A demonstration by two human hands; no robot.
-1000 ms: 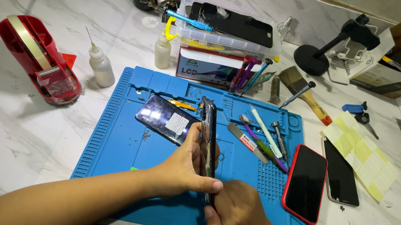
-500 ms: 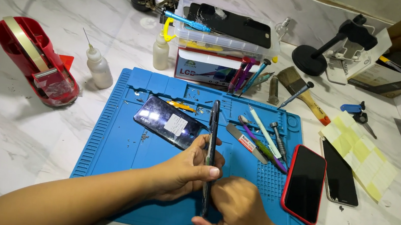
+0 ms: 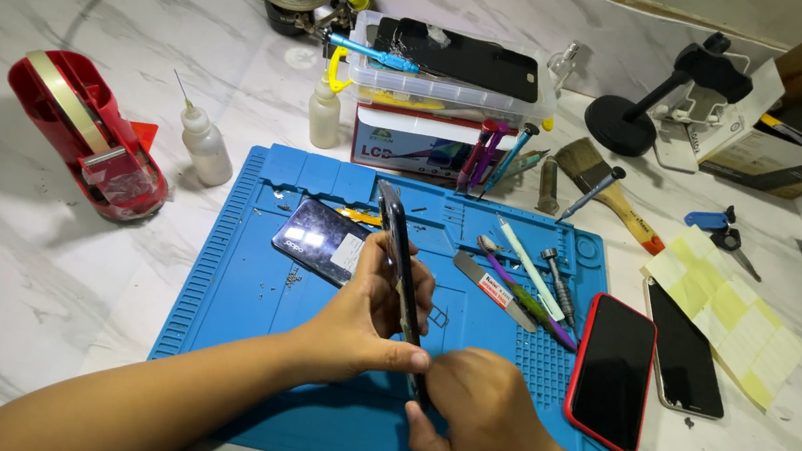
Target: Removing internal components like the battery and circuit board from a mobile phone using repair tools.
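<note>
L to R: my left hand (image 3: 365, 317) has its grip wrapped round the phone (image 3: 402, 276), now tilted more than 0.5 s ago, edge-up over the blue mat (image 3: 235, 267). Right hand (image 3: 479, 421) pinches its lower end, maybe prying; fingertips hidden.

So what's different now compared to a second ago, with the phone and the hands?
Little has changed. The left hand and right hand keep gripping the dark phone edge-on over the blue mat; its top has tipped slightly left. The red-cased phone, tape dispenser and tools stayed put.
</note>
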